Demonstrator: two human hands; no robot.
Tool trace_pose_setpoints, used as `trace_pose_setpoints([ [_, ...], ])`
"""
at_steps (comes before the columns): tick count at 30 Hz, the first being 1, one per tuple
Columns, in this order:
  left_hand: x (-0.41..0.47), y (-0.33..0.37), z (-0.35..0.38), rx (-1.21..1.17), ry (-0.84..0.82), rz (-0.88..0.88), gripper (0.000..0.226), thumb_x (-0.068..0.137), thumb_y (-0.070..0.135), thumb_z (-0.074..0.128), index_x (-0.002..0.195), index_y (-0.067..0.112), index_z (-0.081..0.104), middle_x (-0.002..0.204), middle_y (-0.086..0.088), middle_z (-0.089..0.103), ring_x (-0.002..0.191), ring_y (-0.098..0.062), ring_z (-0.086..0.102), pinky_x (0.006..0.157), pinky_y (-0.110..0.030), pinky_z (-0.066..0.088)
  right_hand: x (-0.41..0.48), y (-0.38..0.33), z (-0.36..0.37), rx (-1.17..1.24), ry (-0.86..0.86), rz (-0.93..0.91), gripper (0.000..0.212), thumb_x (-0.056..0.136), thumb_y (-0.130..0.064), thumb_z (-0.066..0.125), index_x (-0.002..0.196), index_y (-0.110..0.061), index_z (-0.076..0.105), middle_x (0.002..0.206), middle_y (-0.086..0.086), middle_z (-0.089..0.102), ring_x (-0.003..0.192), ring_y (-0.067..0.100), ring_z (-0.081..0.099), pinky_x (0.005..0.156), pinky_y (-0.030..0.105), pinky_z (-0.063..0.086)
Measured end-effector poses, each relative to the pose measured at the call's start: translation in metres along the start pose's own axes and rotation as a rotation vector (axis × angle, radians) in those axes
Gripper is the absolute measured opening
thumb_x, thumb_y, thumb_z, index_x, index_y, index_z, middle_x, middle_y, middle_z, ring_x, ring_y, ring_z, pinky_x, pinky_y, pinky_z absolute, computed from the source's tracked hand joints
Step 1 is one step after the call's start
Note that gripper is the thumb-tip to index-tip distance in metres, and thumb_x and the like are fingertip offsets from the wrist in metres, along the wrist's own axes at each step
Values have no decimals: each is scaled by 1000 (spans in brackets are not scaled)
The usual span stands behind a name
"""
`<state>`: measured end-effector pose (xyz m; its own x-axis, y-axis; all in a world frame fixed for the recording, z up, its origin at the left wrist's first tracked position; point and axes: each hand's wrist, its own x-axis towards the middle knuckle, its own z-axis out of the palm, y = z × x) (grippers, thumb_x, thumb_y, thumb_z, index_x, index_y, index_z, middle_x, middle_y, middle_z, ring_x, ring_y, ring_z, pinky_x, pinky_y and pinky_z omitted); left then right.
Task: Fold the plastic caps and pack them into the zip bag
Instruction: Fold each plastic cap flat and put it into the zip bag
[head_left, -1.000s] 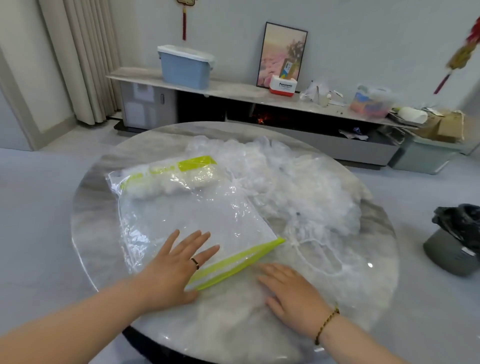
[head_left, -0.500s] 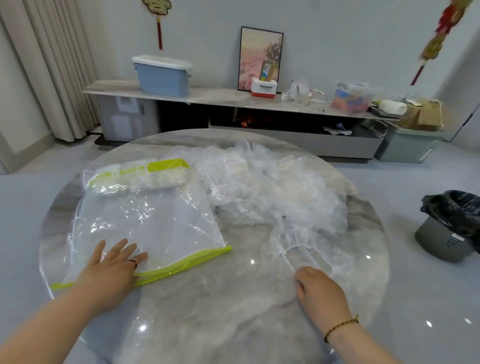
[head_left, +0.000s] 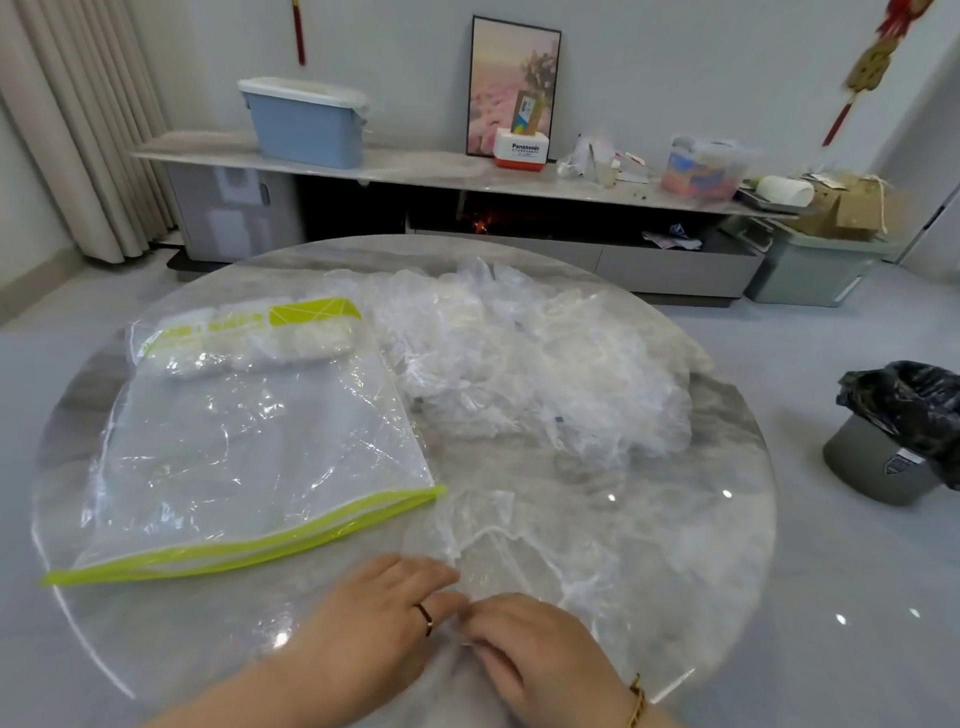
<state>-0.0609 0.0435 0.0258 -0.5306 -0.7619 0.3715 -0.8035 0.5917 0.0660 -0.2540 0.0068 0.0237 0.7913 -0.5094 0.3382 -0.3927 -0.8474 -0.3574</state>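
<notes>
Hands meet at the near edge of the table (head_left: 727, 545): our left hand (head_left: 384, 618) and right hand (head_left: 524, 649), fingers curled, pinch the rim of one clear plastic cap (head_left: 524, 551) spread flat. We judge the slippery film may spring open or fold crooked. Beyond, the zip bag (head_left: 249, 447) lies flat-mouthed, awkward to load; farther, the loose pile of caps (head_left: 519, 364) could snag.

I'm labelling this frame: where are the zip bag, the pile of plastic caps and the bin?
zip bag (head_left: 249, 457), head view, clear middle panel
pile of plastic caps (head_left: 519, 358), head view, middle of heap
bin (head_left: 878, 467), head view, grey side wall
</notes>
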Motion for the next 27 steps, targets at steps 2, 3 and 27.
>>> trace_pose_setpoints([
  [2,0,-4,1,-45,-2,-39,22,64,30,45,63,27,67,69,16,66,71,-3,60,72,-15,37,1,1,-2,-43,-16,-29,22,68,-31,46,89,-31,44,84,-17,67,78,-4,55,65,7,44],
  [3,-1,-7,2,-53,2,-66,25,64,28,43,53,25,65,63,18,64,60,-4,61,67,-13,38,1,1,-4,-68,-33,-31,26,65,-33,45,91,-31,44,87,-16,66,81,-3,54,68,8,43],
  [27,-16,3,-29,95,-179,46,24,57,30,37,46,29,58,51,18,55,35,-3,43,39,-15,30,2,19,-38,-14,-114,301,62,67,-37,18,100,-21,68,112,-11,65,117,3,43,94,11,30],
])
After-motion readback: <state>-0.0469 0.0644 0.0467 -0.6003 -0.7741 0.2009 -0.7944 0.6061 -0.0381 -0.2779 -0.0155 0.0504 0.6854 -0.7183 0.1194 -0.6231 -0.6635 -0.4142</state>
